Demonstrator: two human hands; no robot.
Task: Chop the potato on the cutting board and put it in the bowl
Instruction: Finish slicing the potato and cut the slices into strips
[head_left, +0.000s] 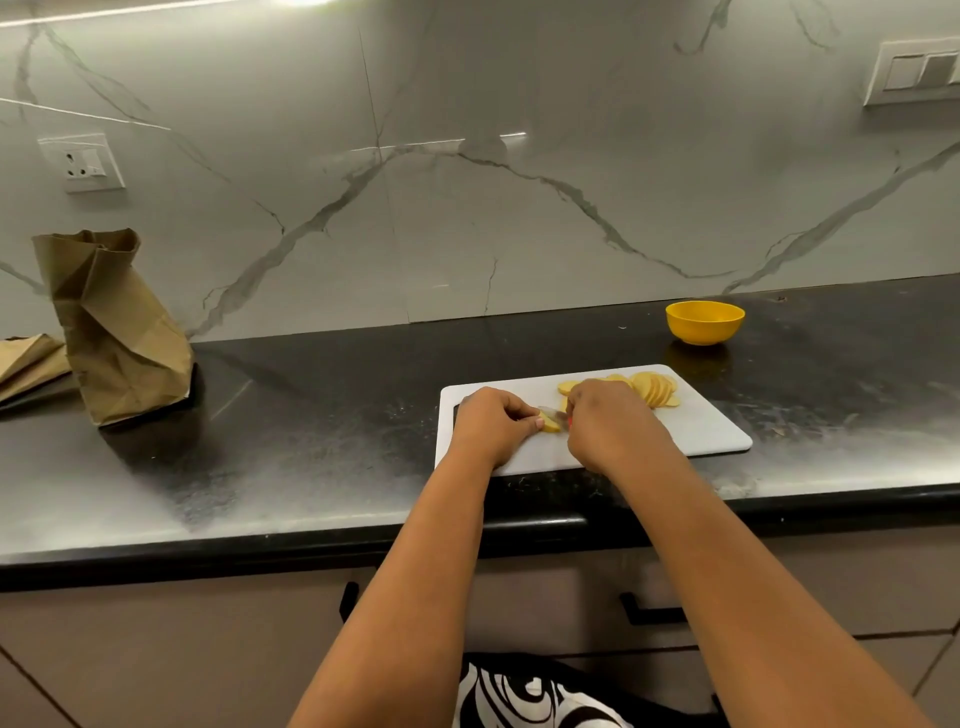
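A white cutting board (696, 434) lies on the black counter. My left hand (491, 423) pinches a small yellow potato end piece (549, 422) on the board. My right hand (605, 423) grips a knife (551, 412) whose short blade rests on that piece; a bit of red handle shows under the fingers. A fanned row of potato slices (655, 388) lies at the board's far right side. A yellow bowl (705, 322) stands empty-looking behind the board, near the wall.
A crumpled brown paper bag (111, 332) stands at the counter's left, with flat brown paper (28, 358) beside it. The counter's front edge (311, 540) runs across below my arms. Wall sockets sit on the marble backsplash.
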